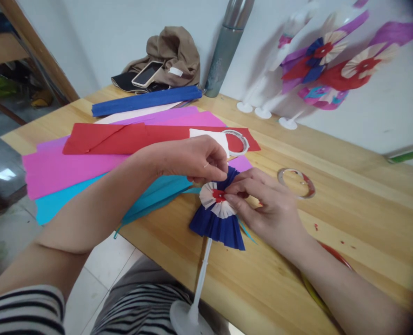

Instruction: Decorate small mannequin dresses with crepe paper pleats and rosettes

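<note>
In the head view, my left arm crosses from the lower left over the coloured paper, elbow bent and wrist level, with my left hand [206, 158] just above the paper flower [206, 196]. Its fingers are curled in with the thumb against them; I cannot tell whether anything thin is between them. My right forearm comes in from the lower right, and my right hand [269, 200] is pinching the flower's red centre [219, 195] between thumb and fingers. That one flower has cream pleats around the centre and dark blue frills [216, 228] above and below. It is in front of me near the edge of the wooden worktop [262, 279], at the top of one white stand [202, 270], whose round base is low down by my lap.

I count two rolls of tape: one [245, 143] on the red crepe paper [116, 139], against one white packet [206, 135], the other [311, 187] on bare wood beyond my right hand. Pink [53, 172] and turquoise crepe paper [157, 195] lie under and around the red, with one dark blue folded length [147, 100] behind. At the wall are one phone [148, 74] by one brown cloth [182, 51], one bottle [223, 56], and three more white stands [288, 123], with two cream-and-red flowers [363, 67] above them.
</note>
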Demonstrator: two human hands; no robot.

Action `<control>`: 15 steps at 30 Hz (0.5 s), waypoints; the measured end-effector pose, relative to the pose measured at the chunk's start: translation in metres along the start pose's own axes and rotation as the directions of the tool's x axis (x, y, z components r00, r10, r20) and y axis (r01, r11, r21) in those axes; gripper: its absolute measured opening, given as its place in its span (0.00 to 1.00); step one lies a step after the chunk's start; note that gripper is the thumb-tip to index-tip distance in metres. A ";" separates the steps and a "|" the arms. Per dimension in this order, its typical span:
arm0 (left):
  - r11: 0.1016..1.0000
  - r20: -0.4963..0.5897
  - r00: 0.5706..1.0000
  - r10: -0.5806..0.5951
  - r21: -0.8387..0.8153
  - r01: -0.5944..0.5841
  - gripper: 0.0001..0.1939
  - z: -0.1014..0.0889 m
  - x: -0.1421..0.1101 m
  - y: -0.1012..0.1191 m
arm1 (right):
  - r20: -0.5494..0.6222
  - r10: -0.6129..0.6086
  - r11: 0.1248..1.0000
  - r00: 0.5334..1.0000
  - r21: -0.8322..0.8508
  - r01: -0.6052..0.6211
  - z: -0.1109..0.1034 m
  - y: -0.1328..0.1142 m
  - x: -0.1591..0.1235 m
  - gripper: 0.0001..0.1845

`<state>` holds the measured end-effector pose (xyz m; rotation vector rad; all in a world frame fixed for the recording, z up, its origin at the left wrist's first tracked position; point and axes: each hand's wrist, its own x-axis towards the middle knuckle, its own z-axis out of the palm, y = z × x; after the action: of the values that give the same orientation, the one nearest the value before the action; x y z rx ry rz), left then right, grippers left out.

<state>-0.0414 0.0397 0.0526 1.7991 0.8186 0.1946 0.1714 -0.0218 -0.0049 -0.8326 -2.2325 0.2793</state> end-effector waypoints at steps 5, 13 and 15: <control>0.993 -0.030 0.999 0.037 0.110 -0.033 0.06 0.000 -0.002 0.002 | 0.032 0.023 0.999 0.999 0.041 -0.025 0.001 0.003 -0.002 0.08; 0.963 0.023 0.999 0.039 0.265 -0.044 0.08 0.006 0.001 0.003 | 0.148 -0.016 0.999 0.989 0.043 0.010 -0.011 0.000 0.002 0.08; 0.955 0.017 1.000 0.026 0.294 -0.030 0.08 0.006 0.002 0.003 | 0.164 -0.028 0.999 0.986 0.032 0.023 -0.013 -0.001 0.002 0.09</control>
<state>-0.0359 0.0353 0.0523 2.0899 0.8473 0.0821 0.1790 -0.0214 0.0058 -0.7893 -2.3846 0.3805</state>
